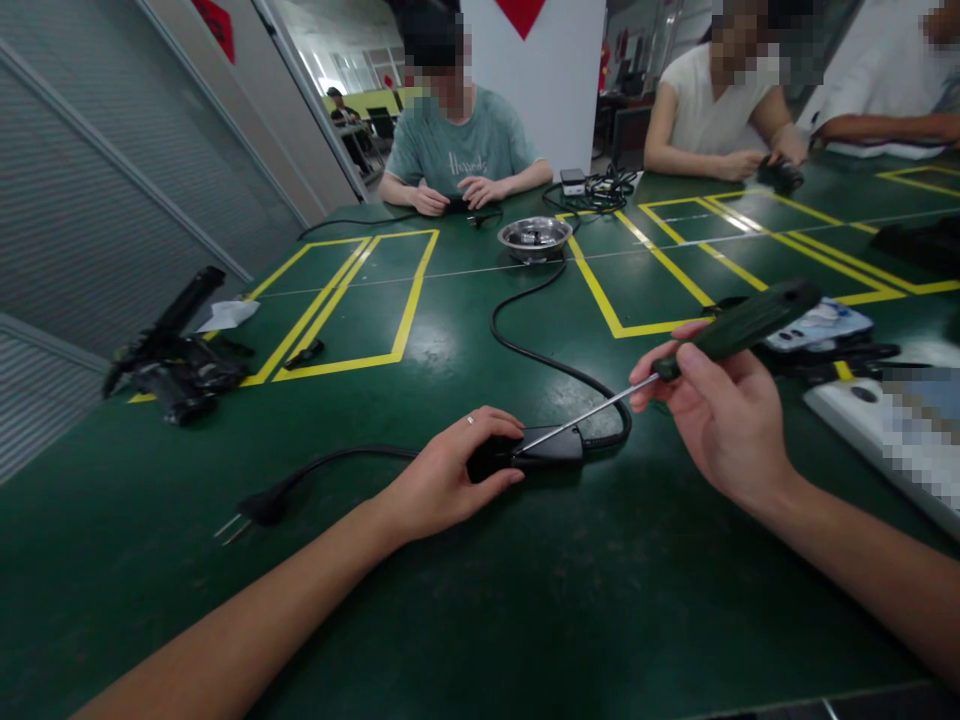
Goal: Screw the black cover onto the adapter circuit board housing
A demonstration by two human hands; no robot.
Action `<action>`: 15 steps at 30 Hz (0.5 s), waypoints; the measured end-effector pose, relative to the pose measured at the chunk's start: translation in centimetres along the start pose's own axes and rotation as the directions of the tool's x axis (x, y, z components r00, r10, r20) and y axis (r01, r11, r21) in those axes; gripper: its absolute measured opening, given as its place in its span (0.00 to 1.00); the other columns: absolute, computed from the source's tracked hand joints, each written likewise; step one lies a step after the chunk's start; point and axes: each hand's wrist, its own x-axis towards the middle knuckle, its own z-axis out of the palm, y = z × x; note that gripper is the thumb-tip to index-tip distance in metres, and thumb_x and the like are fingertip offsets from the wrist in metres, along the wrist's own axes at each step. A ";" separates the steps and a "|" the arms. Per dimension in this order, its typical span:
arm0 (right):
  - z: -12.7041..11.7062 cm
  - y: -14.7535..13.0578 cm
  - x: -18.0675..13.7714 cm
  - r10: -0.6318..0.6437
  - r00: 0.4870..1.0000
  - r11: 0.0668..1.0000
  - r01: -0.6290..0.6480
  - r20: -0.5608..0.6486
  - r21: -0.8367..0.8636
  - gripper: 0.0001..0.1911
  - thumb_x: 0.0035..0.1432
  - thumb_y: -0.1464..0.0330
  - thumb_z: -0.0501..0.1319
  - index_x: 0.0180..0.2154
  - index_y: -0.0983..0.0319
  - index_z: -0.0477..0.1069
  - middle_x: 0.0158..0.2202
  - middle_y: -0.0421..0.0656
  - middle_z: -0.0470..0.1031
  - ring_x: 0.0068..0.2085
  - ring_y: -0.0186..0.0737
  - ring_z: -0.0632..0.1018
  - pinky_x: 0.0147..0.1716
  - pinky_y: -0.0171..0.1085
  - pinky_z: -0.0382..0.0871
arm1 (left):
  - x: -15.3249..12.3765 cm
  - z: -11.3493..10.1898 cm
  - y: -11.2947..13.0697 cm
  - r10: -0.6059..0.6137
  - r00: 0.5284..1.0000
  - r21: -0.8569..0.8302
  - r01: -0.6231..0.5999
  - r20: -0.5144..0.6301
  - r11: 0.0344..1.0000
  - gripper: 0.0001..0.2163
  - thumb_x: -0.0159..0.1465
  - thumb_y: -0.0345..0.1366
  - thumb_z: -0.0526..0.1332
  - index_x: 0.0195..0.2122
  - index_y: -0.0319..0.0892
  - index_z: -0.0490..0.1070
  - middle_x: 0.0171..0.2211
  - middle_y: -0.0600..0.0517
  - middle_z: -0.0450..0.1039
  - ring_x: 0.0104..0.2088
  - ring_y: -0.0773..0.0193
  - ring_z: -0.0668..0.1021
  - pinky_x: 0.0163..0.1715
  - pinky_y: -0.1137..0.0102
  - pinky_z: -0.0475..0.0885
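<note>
My left hand (448,472) wraps over one end of a black power adapter (551,447) lying on the green table, pinning it down. My right hand (720,415) grips a screwdriver (739,323) with a dark green handle; its thin metal shaft slants down to the left and the tip meets the adapter beside my left fingers. A black cable (536,352) loops from the adapter's right end toward the back. Another cable runs left to a black plug (259,507) with bare prongs.
A steel bowl (535,237) stands at mid-table. Black parts (176,365) lie piled at the left edge. A white device (885,425) and a phone (817,325) sit at the right. Three people sit across the table, handling small black items. Yellow tape outlines mark the table.
</note>
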 end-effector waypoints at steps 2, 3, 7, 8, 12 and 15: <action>0.2 -0.3 -0.3 -0.033 0.999 0.998 0.035 0.037 -0.053 0.07 0.61 0.68 0.61 0.42 0.55 0.68 0.33 0.40 0.77 0.35 0.40 0.79 0.29 0.40 0.75 | 0.0 0.0 0.0 -0.003 1.000 0.006 0.003 0.009 1.000 0.15 0.64 0.36 0.62 0.52 0.45 0.66 0.52 0.45 0.68 0.52 0.57 0.72 0.53 0.58 0.70; 0.3 -0.5 -0.4 -0.046 0.997 0.995 0.050 0.057 -0.082 0.07 0.61 0.67 0.61 0.42 0.55 0.68 0.33 0.40 0.77 0.35 0.41 0.79 0.28 0.40 0.75 | 0.0 0.0 0.0 -0.005 1.000 0.007 0.005 0.007 1.000 0.15 0.64 0.36 0.62 0.52 0.45 0.66 0.52 0.45 0.68 0.52 0.57 0.72 0.53 0.58 0.70; 0.6 -1.1 -0.4 -0.073 0.992 0.976 0.092 0.101 -0.195 0.03 0.60 0.67 0.63 0.37 0.55 0.70 0.31 0.39 0.76 0.33 0.40 0.79 0.28 0.40 0.75 | 0.1 0.1 0.0 0.001 1.000 0.011 -0.001 -0.007 1.000 0.15 0.64 0.37 0.62 0.52 0.45 0.66 0.51 0.46 0.69 0.52 0.56 0.73 0.53 0.57 0.70; 0.7 -1.1 -0.3 -0.071 0.994 0.970 0.089 0.088 -0.225 0.04 0.59 0.66 0.64 0.36 0.55 0.69 0.30 0.39 0.76 0.32 0.39 0.78 0.29 0.40 0.75 | 0.1 0.1 0.0 0.002 1.000 0.014 -0.002 -0.006 1.000 0.15 0.64 0.37 0.62 0.51 0.45 0.66 0.51 0.45 0.69 0.52 0.56 0.73 0.53 0.57 0.70; 0.3 -0.5 0.0 -0.021 1.000 0.977 0.018 -0.013 -0.213 0.06 0.59 0.62 0.63 0.38 0.54 0.68 0.31 0.38 0.77 0.33 0.39 0.79 0.30 0.39 0.75 | 0.1 0.0 0.0 0.001 1.000 0.017 -0.001 0.005 1.000 0.15 0.64 0.37 0.62 0.52 0.45 0.66 0.52 0.45 0.69 0.52 0.56 0.73 0.53 0.57 0.70; -0.2 -0.2 0.3 0.033 0.999 0.995 -0.031 0.022 -0.098 0.10 0.62 0.61 0.59 0.45 0.55 0.70 0.36 0.42 0.78 0.38 0.42 0.79 0.31 0.41 0.75 | 0.1 0.0 0.0 -0.007 1.000 0.020 0.006 0.011 1.000 0.15 0.64 0.37 0.63 0.52 0.45 0.65 0.52 0.45 0.69 0.52 0.56 0.73 0.53 0.58 0.70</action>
